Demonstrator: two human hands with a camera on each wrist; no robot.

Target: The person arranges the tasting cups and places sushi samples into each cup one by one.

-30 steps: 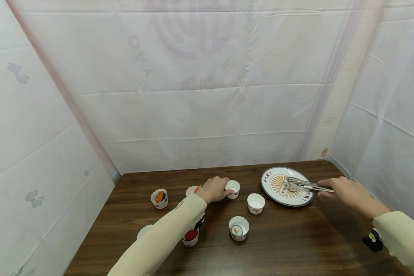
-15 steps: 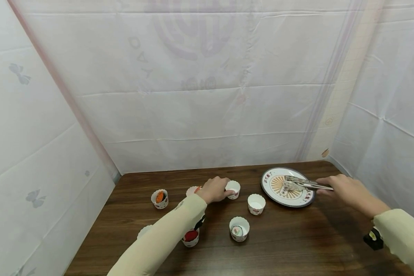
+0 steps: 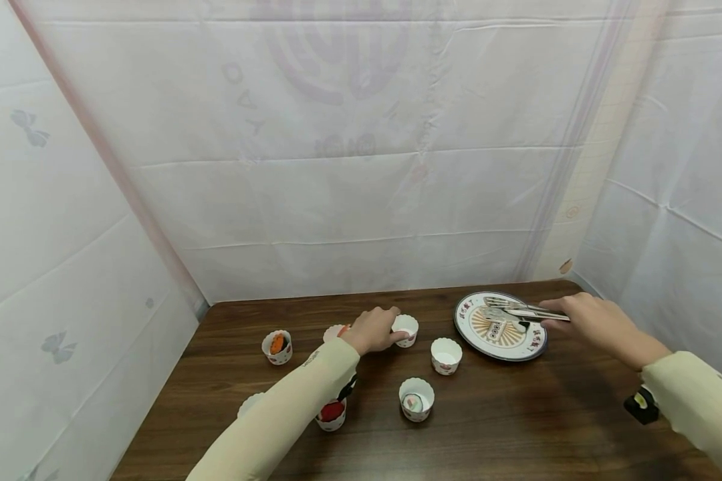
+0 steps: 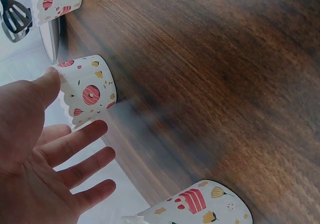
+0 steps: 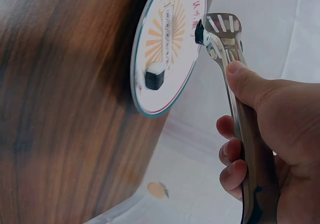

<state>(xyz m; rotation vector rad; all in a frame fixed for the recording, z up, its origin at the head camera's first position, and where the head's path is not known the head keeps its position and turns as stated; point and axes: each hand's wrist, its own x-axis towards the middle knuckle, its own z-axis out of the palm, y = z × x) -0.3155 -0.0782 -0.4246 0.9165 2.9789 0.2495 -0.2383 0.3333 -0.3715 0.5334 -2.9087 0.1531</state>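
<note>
My left hand (image 3: 373, 330) is at a white patterned paper baking cup (image 3: 406, 331), thumb and forefinger on its rim. The left wrist view shows the thumb against this cup (image 4: 90, 92) and the other fingers spread loosely. My right hand (image 3: 589, 324) grips metal serving tongs (image 3: 532, 311) above a round plate (image 3: 475, 334). In the right wrist view a dark and white sushi piece (image 5: 201, 33) sits at the slotted tongs' heads (image 5: 224, 27). Another black-wrapped sushi piece (image 5: 155, 77) lies on the plate.
Nearby stand a paper cup (image 3: 446, 355) with nothing visible inside and one with a sushi roll (image 3: 413, 402). Cups at left hold an orange-topped piece (image 3: 278, 344) and a red-topped piece (image 3: 331, 410). A white cloth (image 3: 337, 200) hangs behind the wooden table (image 3: 493, 427).
My right hand and the tongs have shifted slightly left and up over the plate, and a dark sushi piece shows at its right part. The left hand has stayed at the cup.
</note>
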